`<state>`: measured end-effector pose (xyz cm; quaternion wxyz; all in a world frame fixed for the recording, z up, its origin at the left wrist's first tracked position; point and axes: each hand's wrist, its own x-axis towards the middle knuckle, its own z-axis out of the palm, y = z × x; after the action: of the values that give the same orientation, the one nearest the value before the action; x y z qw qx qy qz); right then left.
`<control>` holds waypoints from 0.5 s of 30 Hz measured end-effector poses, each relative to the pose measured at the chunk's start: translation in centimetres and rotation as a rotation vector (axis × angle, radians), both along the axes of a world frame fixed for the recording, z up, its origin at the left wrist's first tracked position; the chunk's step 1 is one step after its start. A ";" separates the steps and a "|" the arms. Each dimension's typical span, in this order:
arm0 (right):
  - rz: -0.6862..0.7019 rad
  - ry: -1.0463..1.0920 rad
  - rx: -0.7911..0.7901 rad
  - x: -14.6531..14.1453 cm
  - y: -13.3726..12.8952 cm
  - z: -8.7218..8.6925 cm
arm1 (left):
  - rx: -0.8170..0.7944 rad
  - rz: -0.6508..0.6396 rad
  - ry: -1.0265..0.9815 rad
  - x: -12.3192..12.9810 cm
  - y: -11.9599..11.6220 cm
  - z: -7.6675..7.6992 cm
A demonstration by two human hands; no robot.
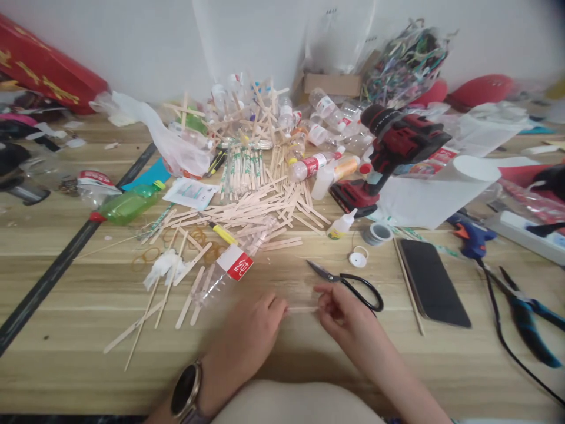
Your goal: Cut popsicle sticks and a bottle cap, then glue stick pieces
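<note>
Both left hand [256,321] and right hand [344,315] pinch a thin, light-looking strand [302,308], best held at its nine- and three-o'clock ends.

Both forearms [397,371] slant inward — the left hand [256,324] back up, fingertips pinched; the right hand [342,312] near it, apart, fingers curled toward the thumb.

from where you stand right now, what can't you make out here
All in the head view:
Thin strip between left hand and right hand: too blurred to identify.
Scissors: one handle partly hidden by the right hand.
Pliers: one handle cut off by the right edge.
White packet: print too small to read.
</note>
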<state>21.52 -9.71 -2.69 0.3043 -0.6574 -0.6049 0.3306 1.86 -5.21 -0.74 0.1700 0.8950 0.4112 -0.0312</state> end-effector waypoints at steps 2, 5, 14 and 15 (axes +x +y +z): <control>-0.023 -0.021 0.004 -0.1 0.2 -0.5 | -0.013 -0.010 0.010 0.0 -0.5 0.1; -0.054 -0.042 0.015 -0.4 0.3 -0.9 | -0.019 -0.023 0.025 0.0 -1.2 0.1; -0.171 -0.135 0.071 -0.9 0.3 -1.1 | -0.034 -0.003 0.077 0.6 -1.6 0.5; -0.184 -0.151 0.084 -0.9 0.4 -1.1 | -0.035 0.007 0.083 0.7 -1.5 0.6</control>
<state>20.63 -9.27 -3.80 0.3142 -0.7198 -0.5765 0.2252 2.55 -6.74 -0.16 0.1684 0.8884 0.4206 -0.0747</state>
